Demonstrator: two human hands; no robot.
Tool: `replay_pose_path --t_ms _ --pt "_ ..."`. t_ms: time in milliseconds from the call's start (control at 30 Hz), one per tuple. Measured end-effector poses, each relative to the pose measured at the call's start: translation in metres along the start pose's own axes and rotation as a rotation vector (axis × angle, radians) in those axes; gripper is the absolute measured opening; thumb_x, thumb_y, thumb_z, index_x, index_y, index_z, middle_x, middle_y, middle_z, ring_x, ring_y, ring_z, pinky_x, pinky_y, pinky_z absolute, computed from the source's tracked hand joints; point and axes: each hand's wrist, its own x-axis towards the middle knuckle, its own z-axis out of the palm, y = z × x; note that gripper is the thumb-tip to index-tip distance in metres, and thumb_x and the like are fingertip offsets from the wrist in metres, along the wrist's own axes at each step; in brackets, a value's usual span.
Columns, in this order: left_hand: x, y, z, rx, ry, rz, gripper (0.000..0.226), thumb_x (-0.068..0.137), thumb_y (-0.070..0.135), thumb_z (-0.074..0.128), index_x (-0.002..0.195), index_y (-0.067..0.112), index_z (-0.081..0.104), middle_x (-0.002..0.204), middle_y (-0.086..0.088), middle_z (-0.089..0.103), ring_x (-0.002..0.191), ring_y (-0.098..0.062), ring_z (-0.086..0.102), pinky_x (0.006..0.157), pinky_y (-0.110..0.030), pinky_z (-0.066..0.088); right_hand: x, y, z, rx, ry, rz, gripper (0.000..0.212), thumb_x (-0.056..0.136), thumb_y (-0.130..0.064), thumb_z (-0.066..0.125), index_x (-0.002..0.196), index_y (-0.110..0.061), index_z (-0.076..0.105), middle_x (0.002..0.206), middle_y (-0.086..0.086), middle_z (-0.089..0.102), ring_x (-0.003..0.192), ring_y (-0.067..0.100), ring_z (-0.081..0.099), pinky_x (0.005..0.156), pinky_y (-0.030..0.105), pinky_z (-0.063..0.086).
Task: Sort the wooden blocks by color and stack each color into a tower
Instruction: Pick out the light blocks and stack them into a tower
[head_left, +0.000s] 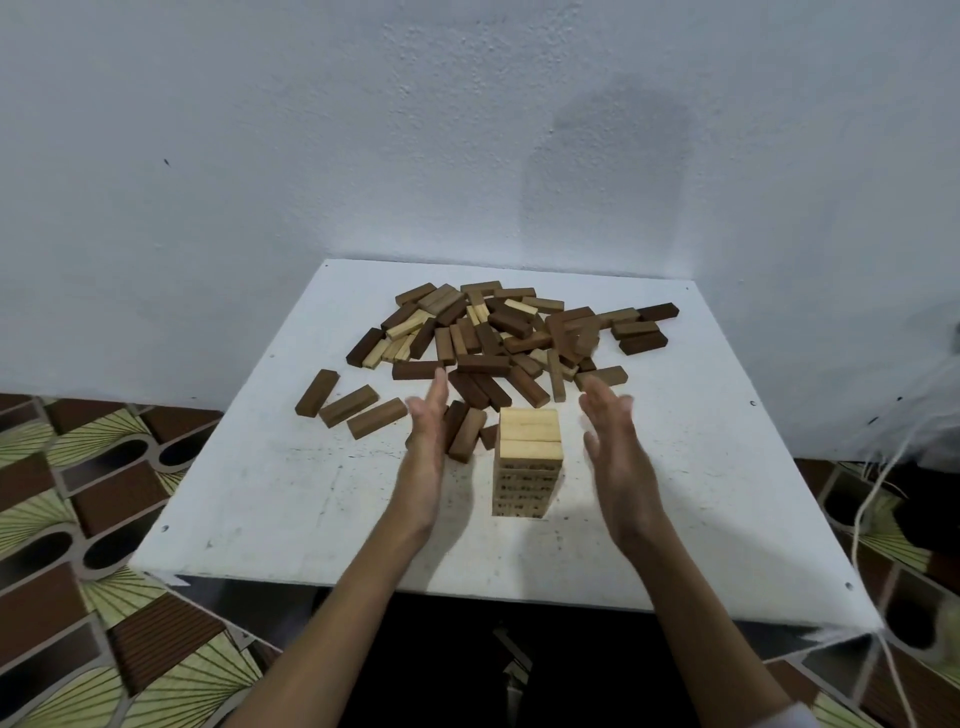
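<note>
Forearms of yours reach in from the bottom edge over the near rim of the square white tabletop (249, 499), which is scuffed and speckled with dark marks. Your left hand (428, 441) stands on edge with the palm turned inward, fingers straight and together, gripping nothing. Your right hand (615, 447) mirrors it on the other side, palm inward, fingers released and slightly spread; its fingertips are blurred.

Between the two hands, apart from both, stands the tower of pale light-wood blocks (529, 462). It is upright, several layers tall, with pale blocks lying side by side across its top.

Just behind your left hand lie a few medium-brown wooden blocks (467, 434), close to the tower's left side; whether they touch it you cannot tell. Further left, three medium-brown blocks (348, 405) lie separately on the bare tabletop.

Beyond the hands spreads the loose heap of mixed wooden blocks (498, 332): dark brown, medium brown and pale ones jumbled over one another, unsorted. Several brown blocks (641, 330) lie at its far right edge.

Behind the table rises a plain white wall (363, 130). Patterned brown and green floor tiles (78, 519) show to either side.
</note>
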Motion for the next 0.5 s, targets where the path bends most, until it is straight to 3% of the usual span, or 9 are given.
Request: replay_pose_path --t_ms 100,200,267,333,400,500 --pt "0.023 0.004 -0.027 0.107 0.109 0.043 0.048 0.095 0.048 0.026 0.132 0.027 0.049 0.135 0.013 0.048 0.124 -0.004 0.042 0.107 -0.029 0.032 0.029 -0.007 -0.009 -0.108 0.020 0.013 0.032 0.101 -0.031 0.029 0.124 -0.024 0.050 0.133 0.001 0.051 0.120 0.016 0.049 0.100 0.031 0.040" --pt "0.059 -0.008 -0.056 0.186 0.228 0.065 0.020 0.099 0.018 0.044 0.108 0.021 0.061 0.115 0.004 0.062 0.109 -0.005 0.055 0.101 -0.039 0.044 0.064 -0.017 -0.007 -0.207 -0.059 -0.023 0.019 0.098 -0.018 0.043 0.109 -0.018 0.058 0.110 0.003 0.062 0.099 0.018 0.060 0.082 0.027 0.051" --pt "0.082 -0.015 -0.073 0.320 0.269 0.024 0.021 0.098 0.010 0.045 0.103 0.017 0.064 0.113 0.001 0.062 0.111 -0.014 0.055 0.097 -0.037 0.046 0.090 -0.023 -0.001 -0.348 -0.171 -0.028 0.018 0.096 -0.015 0.047 0.107 -0.017 0.062 0.104 -0.002 0.063 0.094 0.013 0.061 0.079 0.024 0.050" --pt "0.103 -0.022 -0.087 0.507 0.279 -0.024 0.023 0.098 0.010 0.044 0.106 0.014 0.065 0.115 0.001 0.060 0.111 -0.016 0.052 0.085 -0.025 0.043 0.116 -0.028 0.011 -0.552 -0.287 -0.083 0.019 0.095 -0.015 0.050 0.107 -0.017 0.065 0.105 -0.006 0.062 0.097 0.009 0.058 0.084 0.022 0.045" --pt "0.120 -0.032 -0.097 0.687 0.216 -0.038 0.024 0.097 0.008 0.045 0.111 0.012 0.063 0.118 0.000 0.058 0.108 -0.016 0.052 0.074 -0.018 0.040 0.136 -0.029 0.024 -0.710 -0.383 -0.137 0.020 0.094 -0.014 0.052 0.108 -0.015 0.066 0.107 -0.008 0.059 0.100 0.007 0.053 0.080 0.014 0.040" --pt "0.139 -0.044 -0.110 0.872 0.075 0.011 0.028 0.094 0.003 0.046 0.116 0.009 0.061 0.122 -0.007 0.056 0.109 -0.023 0.053 0.087 -0.025 0.042 0.163 -0.025 0.045 -0.875 -0.547 -0.208 0.022 0.093 -0.010 0.052 0.112 -0.015 0.063 0.111 -0.005 0.057 0.103 0.007 0.051 0.074 0.009 0.036"
